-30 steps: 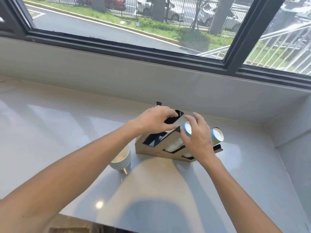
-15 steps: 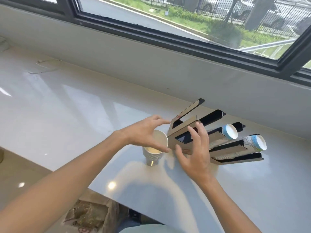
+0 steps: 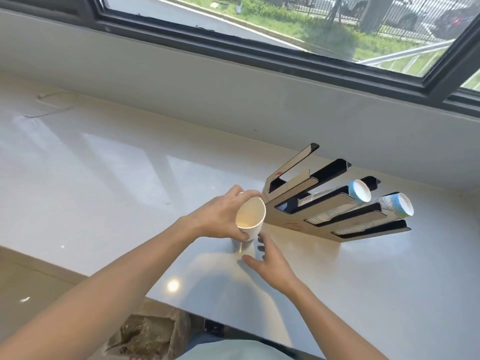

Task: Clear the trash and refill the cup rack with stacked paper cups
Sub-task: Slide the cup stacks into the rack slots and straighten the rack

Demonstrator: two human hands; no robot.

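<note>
Now cup stack [image 3: 250, 220] (tilted) within left-hand fingers [image 3: 235, 194].

Pale, glossy counter [image 3: 109, 183] runs under the window. Cup rack [image 3: 324, 203] rests directly on it at the far right, near the wall, its slots slanting upward. Thin, indistinct strands [image 3: 49, 105] lie at the far left. Surface shows glare.

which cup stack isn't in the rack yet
The plain white stack in the left hand; the two blue-rimmed stacks lie in the rack.
</note>
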